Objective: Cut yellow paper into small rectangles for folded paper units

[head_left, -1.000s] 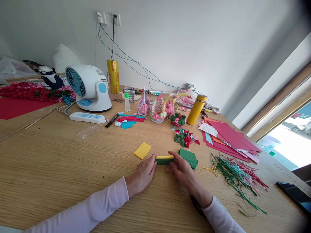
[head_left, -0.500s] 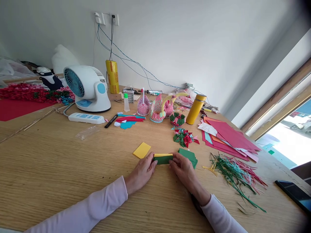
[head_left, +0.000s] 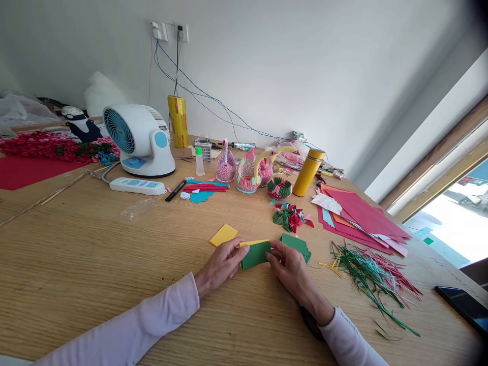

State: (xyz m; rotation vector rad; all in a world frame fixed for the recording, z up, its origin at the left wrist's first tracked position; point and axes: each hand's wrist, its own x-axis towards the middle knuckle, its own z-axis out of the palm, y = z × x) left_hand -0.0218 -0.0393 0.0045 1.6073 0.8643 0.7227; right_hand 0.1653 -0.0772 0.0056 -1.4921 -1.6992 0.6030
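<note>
Between my hands, just above the table, is a green paper piece (head_left: 255, 255) with a yellow paper edge (head_left: 253, 242) showing behind its top. My left hand (head_left: 224, 259) pinches the left end, thumb on the green face. At the right end, my right hand (head_left: 286, 262) closes its fingertips on the same papers. A small stack of yellow paper (head_left: 223, 234) lies behind my left hand. Green paper rectangles (head_left: 295, 245) are piled behind my right hand. Under my right forearm a dark object (head_left: 310, 323) is partly hidden.
Folded red and green paper pieces (head_left: 292, 217) lie ahead, before paper swans (head_left: 247, 170) and a yellow bottle (head_left: 308, 173). Shredded strips (head_left: 373, 274), coloured sheets (head_left: 358, 213) and a phone (head_left: 463, 307) are on the right. A fan (head_left: 139, 140) and power strip (head_left: 137, 186) stand left.
The green paper has tilted and more of its face shows, with its lower edge further down. My left thumb has moved up onto the green face. The view has shifted slightly.
</note>
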